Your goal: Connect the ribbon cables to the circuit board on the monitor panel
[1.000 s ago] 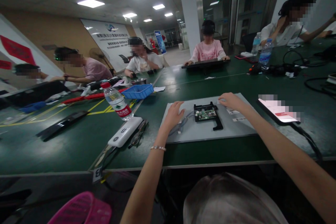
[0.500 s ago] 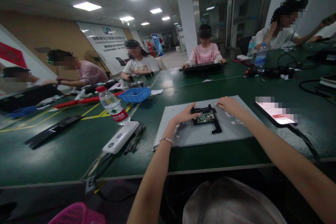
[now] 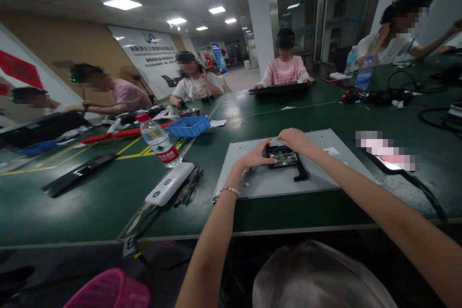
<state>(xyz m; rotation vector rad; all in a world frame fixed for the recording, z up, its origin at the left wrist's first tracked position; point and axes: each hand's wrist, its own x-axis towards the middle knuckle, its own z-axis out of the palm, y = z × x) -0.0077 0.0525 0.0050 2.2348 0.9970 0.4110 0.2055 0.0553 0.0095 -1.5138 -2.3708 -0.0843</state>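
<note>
A grey metal panel (image 3: 325,168) lies flat on the green table (image 3: 90,202) before me. On it sits a black plastic bracket (image 3: 299,172) with a small green circuit board (image 3: 285,157) inside. My left hand (image 3: 257,156) grips the bracket's left edge, fingers curled around it. My right hand (image 3: 295,138) rests on the bracket's top edge, fingers bent down onto it. Thin wires run from the board under my left hand.
A white power bank (image 3: 169,184) and folded glasses (image 3: 187,188) lie left of the panel, with a water bottle (image 3: 159,140) and blue tray (image 3: 189,126) beyond. A phone (image 3: 388,156) with a cable lies to the right. Other people sit around the table. A pink basket (image 3: 108,291) stands below.
Both hands moved inward from the panel's surface onto the black bracket; the left took its left edge first, then the right came to its top edge.
</note>
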